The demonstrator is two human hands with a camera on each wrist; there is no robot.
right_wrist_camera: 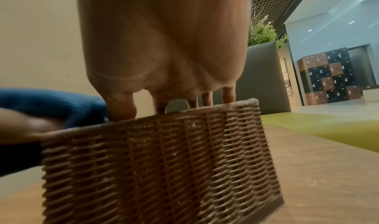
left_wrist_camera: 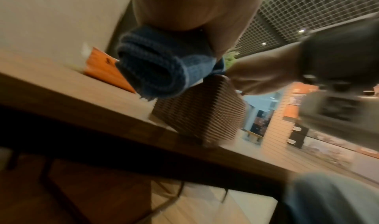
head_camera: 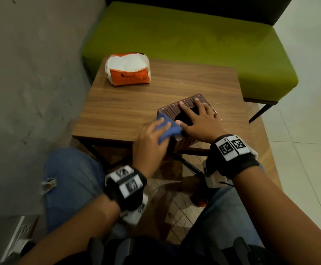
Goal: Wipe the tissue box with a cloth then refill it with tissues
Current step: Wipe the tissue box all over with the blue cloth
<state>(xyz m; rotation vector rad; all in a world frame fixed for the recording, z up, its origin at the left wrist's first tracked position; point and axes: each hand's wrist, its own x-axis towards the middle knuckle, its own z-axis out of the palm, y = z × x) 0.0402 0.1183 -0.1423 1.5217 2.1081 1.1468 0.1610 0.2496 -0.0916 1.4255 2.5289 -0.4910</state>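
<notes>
A brown woven tissue box [head_camera: 170,109] [right_wrist_camera: 164,162] [left_wrist_camera: 198,111] stands near the front right edge of the small wooden table [head_camera: 129,106]; its dark oval slot faces up. My right hand [head_camera: 198,119] [right_wrist_camera: 164,49] lies flat on the box's top, fingers spread and straight. My left hand [head_camera: 152,138] [left_wrist_camera: 184,5] holds a folded blue cloth [head_camera: 165,129] [left_wrist_camera: 156,67] [right_wrist_camera: 51,104] against the box's near left corner. An orange and white tissue pack [head_camera: 128,69] [left_wrist_camera: 104,67] lies opened at the table's far left.
A green padded bench [head_camera: 194,44] runs behind the table. A grey wall [head_camera: 31,73] is close on the left. My knees in blue jeans [head_camera: 73,184] sit under the table's front edge. Pale tiled floor [head_camera: 308,131] lies to the right.
</notes>
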